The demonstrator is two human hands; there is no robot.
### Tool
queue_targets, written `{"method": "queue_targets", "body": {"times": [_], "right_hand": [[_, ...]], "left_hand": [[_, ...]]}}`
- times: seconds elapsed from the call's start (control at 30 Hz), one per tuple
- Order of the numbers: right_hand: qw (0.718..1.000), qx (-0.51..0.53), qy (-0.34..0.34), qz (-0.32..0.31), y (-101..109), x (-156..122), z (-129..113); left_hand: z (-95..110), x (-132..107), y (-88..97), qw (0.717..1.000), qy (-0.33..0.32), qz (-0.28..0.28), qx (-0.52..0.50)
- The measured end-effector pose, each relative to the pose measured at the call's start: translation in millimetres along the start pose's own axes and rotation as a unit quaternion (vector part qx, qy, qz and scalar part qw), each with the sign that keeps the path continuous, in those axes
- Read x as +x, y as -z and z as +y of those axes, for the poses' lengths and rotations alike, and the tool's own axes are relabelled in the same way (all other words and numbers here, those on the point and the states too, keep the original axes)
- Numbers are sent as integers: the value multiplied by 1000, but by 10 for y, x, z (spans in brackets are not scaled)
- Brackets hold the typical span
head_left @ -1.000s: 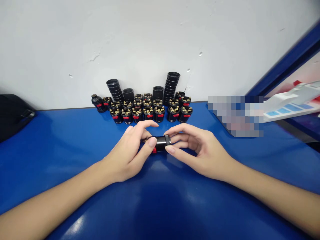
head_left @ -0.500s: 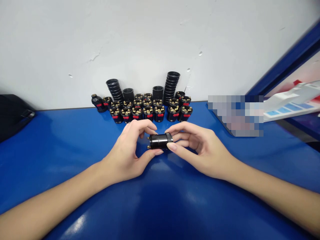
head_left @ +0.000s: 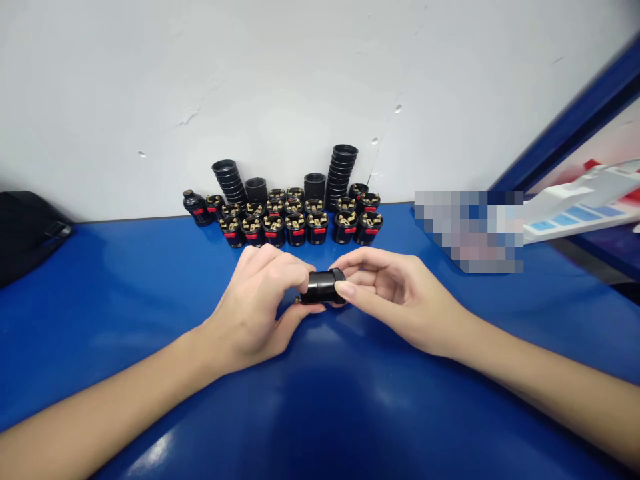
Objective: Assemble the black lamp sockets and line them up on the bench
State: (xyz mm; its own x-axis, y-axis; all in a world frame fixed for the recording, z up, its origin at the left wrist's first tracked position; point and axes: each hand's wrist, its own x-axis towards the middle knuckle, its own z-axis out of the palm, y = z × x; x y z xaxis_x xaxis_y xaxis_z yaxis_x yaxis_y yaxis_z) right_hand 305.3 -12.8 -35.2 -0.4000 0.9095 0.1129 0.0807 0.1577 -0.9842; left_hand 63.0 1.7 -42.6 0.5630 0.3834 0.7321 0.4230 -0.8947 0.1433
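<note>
Between my hands a black lamp socket [head_left: 321, 287] lies on its side, just above the blue table. A brass screw terminal shows at its left end, and a wider ring [head_left: 341, 285] encircles its right end. My left hand [head_left: 265, 303] is closed around the left end, fingers curled over the top and thumb underneath, hiding most of that end. Thumb and fingertips of my right hand [head_left: 395, 293] pinch the ring at the other end.
Behind my hands stand several black socket bodies [head_left: 317, 229] with brass contacts and red switches. Stacks of black rings [head_left: 342, 177] lean by the wall. A capped socket [head_left: 197, 207] is at left, a black bag [head_left: 30, 233] farther left, a blurred-out item [head_left: 470, 233] at right.
My left fingers have curled down onto the socket's left end, where they were raised and apart before. My right hand keeps its pinch on the ring.
</note>
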Motion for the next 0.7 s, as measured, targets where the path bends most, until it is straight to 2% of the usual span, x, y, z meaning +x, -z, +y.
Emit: {"method": "queue_targets", "body": {"times": [0.1, 0.23, 0.37, 0.47, 0.6, 0.7], "right_hand": [[998, -31, 47, 9, -21, -23, 8], [987, -121, 110, 4, -43, -48, 44], [967, -191, 168, 10, -23, -45, 78], [952, -245, 183, 22, -4, -35, 79], [936, -299, 187, 13, -3, -17, 75], [935, -309, 176, 2, -6, -4, 68]], "left_hand": [[-46, -37, -27, 1000, 13, -5, -11], [-105, -90, -97, 996, 66, 19, -64], [-76, -92, -138, 989, 88, 27, -119], [-33, -84, -127, 986, 100, 24, -130], [-2, -46, -46, 985, 96, -18, -142], [-23, 52, 76, 992, 74, -63, -74]]}}
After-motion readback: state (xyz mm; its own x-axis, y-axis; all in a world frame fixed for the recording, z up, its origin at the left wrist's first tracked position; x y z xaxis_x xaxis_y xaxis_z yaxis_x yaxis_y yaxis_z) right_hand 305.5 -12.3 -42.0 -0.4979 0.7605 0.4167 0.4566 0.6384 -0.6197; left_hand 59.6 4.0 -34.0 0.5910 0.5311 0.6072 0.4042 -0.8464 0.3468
